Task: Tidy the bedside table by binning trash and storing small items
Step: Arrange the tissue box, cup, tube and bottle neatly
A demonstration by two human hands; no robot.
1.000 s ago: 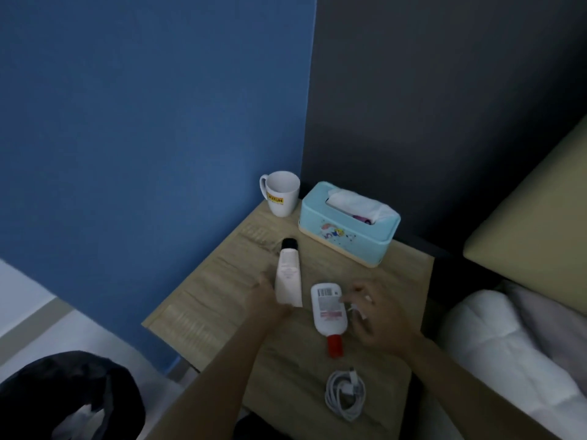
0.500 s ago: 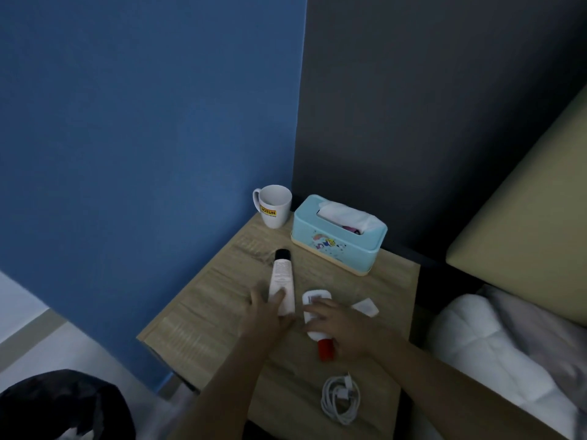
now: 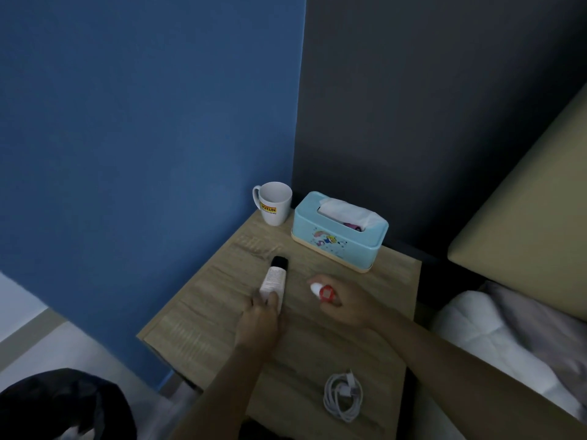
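On the wooden desk [image 3: 317, 344] set in the corner between a blue wall and a dark wall, several items are present. Left hand [image 3: 259, 320]: fingers rest on the near end of a white tube with a black cap [image 3: 274, 279]; the tube lies flat on the desk, cap pointing toward the walls. Whether the fingers actually grip the tube or only press on it cannot be told. Right hand [image 3: 344, 304]: closed around a small white bottle with a red cap [image 3: 320, 290], held just above the desk surface, red cap facing the camera. White mug with a yellow label [image 3: 274, 203]: upright at the far corner. Light blue tissue box [image 3: 340, 231]: just beside the mug, to its right, with a tissue protruding from the slot. Coiled white cable [image 3: 343, 398]: lying near the front edge of the desk, well apart from both hands. Black-lined bin [image 3: 60, 404]: on the floor at lower left, beside the desk. White bedding [image 3: 508, 344]: at right, alongside the desk.
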